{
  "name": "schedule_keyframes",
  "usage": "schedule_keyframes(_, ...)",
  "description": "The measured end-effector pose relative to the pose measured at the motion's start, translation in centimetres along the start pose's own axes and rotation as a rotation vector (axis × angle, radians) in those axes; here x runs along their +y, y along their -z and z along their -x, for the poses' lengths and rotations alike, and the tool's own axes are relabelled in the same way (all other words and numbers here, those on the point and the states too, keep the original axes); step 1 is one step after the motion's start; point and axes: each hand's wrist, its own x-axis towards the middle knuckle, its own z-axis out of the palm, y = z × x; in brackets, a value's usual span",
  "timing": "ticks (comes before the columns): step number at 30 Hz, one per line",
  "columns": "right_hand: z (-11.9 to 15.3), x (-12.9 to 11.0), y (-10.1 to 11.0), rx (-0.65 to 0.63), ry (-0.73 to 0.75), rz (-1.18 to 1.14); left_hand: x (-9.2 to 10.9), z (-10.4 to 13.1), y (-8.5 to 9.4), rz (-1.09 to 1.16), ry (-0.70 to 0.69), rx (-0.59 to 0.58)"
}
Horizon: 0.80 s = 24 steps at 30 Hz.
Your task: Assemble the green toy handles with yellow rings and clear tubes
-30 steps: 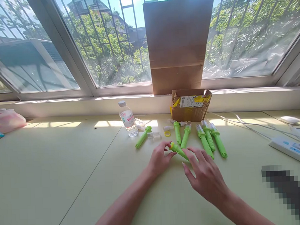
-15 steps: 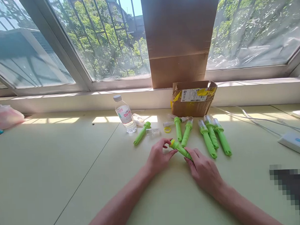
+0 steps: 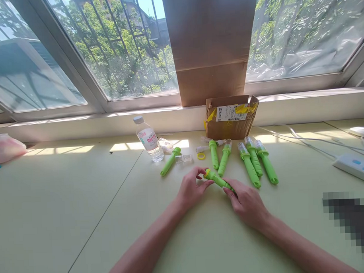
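A green handle with a yellow ring at its upper left end lies slanted between both hands. My right hand is closed round its lower end. At the ringed end, my left hand pinches the yellow ring with thumb and fingers. Behind the hands lie two green handles, one with a clear cap, and a loose yellow ring. Another green handle rests to the left beside a clear plastic piece. Three capped green handles are grouped at the right.
A water bottle stands at the back left of the parts. Behind them are a cardboard box and window. A power strip with cables lies right, a pinkish plastic bag far left. A pixelated dark shape covers the lower right.
The view has shifted slightly, moving the table items a little left in the picture. Both hands keep their hold on the green handle and its ringed end.
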Motion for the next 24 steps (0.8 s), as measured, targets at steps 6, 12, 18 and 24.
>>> schedule_keyframes(6,-0.2,-0.4,0.7,-0.039,-0.074,-0.084,0.1,0.0,0.2,0.025,0.018,-0.018)
schedule_keyframes(12,-0.5,-0.6,1.3,-0.098,-0.149,-0.144,0.3,-0.1,0.2,0.030,0.050,-0.060)
schedule_keyframes(18,-0.6,-0.3,1.0,-0.099,-0.159,-0.124,0.4,0.0,0.1,0.008,0.041,-0.057)
schedule_keyframes(24,-0.6,-0.3,0.9,-0.103,-0.174,-0.125,0.1,0.1,0.0,-0.012,0.022,-0.036)
